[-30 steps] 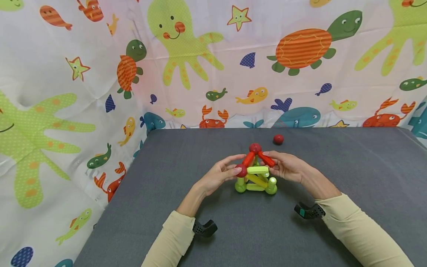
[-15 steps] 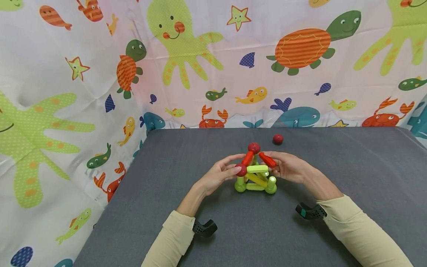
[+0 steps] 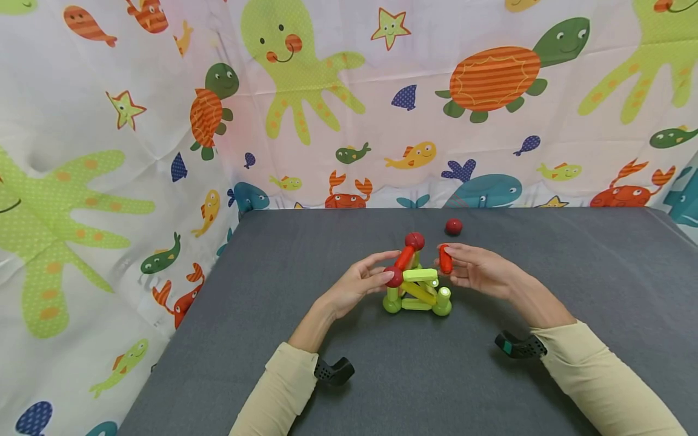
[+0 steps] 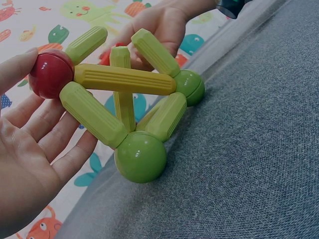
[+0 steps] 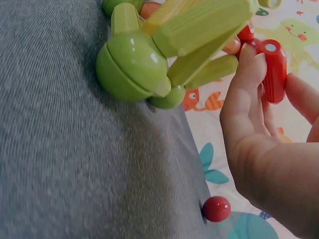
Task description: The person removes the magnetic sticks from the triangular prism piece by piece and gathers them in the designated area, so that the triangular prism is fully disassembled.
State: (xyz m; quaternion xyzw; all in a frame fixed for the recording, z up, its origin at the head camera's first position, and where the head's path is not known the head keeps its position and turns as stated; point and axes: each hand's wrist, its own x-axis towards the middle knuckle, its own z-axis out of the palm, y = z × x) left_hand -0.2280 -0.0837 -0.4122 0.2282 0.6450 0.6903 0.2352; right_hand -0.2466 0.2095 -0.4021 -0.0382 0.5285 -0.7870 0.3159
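A frame of magnetic rods and balls stands on the table, with green balls (image 4: 141, 157) at its base, lime rods (image 3: 420, 275) and a yellow rod (image 4: 124, 79). My left hand (image 3: 349, 289) steadies its left side, the thumb and fingers holding a red ball (image 4: 52, 73). From that ball a red rod (image 3: 405, 258) slopes up to a second red ball (image 3: 415, 241) at the top. Just right of the frame and apart from it, my right hand (image 3: 482, 272) pinches a short red rod (image 5: 275, 72) between thumb and fingers. The rod stands nearly upright, a silvery tip showing.
One loose red ball (image 3: 454, 227) lies near the back edge of the grey cloth-covered table (image 3: 305, 236). Behind and to the left hangs a curtain (image 3: 338, 91) printed with sea animals. Each wrist wears a black band (image 3: 520, 345).
My right hand has drawn the red rod rightward, away from the top red ball, and turned it from slanting to nearly upright. The left hand and the frame have hardly moved.
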